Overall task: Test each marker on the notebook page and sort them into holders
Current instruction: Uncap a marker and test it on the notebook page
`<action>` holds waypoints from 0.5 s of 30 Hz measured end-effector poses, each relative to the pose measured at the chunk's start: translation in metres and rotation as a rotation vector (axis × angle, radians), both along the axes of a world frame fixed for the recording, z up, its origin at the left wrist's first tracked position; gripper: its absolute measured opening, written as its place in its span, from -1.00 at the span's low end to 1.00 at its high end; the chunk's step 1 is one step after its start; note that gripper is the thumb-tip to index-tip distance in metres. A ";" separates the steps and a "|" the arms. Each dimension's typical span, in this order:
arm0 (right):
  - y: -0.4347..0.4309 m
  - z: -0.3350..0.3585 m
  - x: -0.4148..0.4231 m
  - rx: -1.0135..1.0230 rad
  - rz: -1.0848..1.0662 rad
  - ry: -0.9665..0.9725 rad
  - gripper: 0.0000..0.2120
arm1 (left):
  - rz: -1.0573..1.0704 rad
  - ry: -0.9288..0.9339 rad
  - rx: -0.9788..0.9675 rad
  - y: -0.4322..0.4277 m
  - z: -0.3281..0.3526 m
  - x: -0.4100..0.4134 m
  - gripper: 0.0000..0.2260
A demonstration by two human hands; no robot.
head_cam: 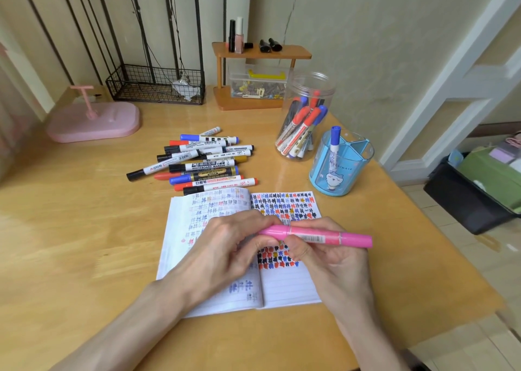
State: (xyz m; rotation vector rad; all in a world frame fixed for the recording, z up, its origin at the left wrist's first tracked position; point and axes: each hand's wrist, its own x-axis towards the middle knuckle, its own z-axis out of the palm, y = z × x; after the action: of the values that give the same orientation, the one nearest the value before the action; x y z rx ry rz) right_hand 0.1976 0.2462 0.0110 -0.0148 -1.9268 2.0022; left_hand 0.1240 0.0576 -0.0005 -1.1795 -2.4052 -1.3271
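The pink marker [324, 236] lies level across the lower middle of the frame, just above the open notebook [287, 289]. The left hand [225, 246] curls its fingers round the marker's left end, where the cap seam shows. The right hand [332, 260] is clamped on the barrel, and the marker's far end sticks out past it to the right. A grip split on both sides of the seam suggests the cap is being pulled off or pushed on, though I cannot tell which. The notebook sits directly under the hands, probably so the tip can drop straight onto the scribbled page. Untested markers [208, 162] lie heaped at upper centre on the tabletop [84, 244]. The clear jar [307, 117] and the blue holder [342, 167] stand to the upper right, near the right hand, and both already hold markers.
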 end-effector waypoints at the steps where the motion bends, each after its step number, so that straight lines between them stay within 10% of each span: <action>1: -0.001 -0.002 0.001 0.001 -0.004 -0.003 -0.81 | -0.005 0.004 -0.010 0.000 0.000 0.000 -0.78; 15: 0.013 0.005 0.008 -0.169 -0.158 -0.054 -0.85 | 0.069 -0.066 -0.053 0.000 0.008 0.000 -0.78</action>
State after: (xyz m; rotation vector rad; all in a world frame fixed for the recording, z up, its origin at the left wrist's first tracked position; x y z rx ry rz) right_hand 0.2055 0.2591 0.0158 -0.2584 -1.7231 2.0693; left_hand 0.1236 0.0576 0.0073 -1.0715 -2.5174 -1.3093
